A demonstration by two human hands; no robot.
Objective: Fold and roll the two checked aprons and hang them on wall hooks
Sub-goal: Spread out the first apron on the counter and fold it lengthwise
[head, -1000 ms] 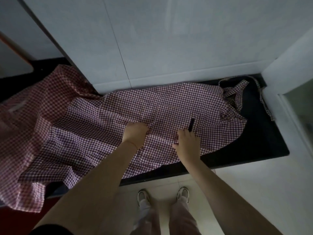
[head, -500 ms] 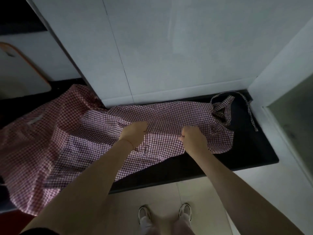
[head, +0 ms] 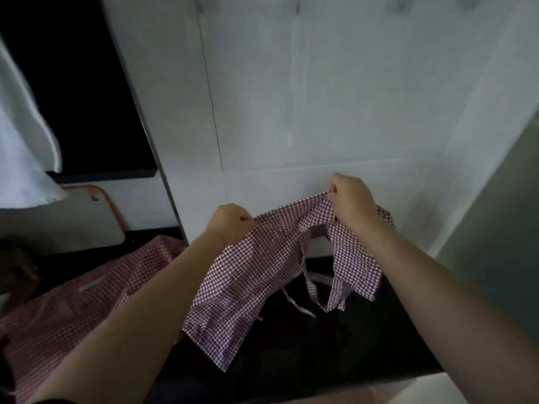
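Observation:
A red-and-white checked apron (head: pixel 250 275) hangs in the air above the black counter (head: pixel 335 351), held up by its top edge. My left hand (head: pixel 230 223) grips that edge on the left, and my right hand (head: pixel 350 199) pinches it higher on the right. The cloth droops between and below the hands, and its thin ties (head: pixel 309 290) dangle toward the counter. A second checked apron (head: pixel 78 304) lies spread and rumpled on the counter at the left, partly behind my left forearm. Small dark hooks (head: pixel 297 8) show on the wall at the top edge, blurred.
A white tiled wall (head: pixel 335 97) rises behind the counter, with a side wall (head: pixel 501 214) close on the right. An orange-rimmed white board (head: pixel 84 220) leans at the back left. White cloth (head: pixel 23 147) hangs at the far left beside a dark opening.
Both hands closed on the flat apron and lifted it off the counter toward the wall. The view tilted up, so more wall shows.

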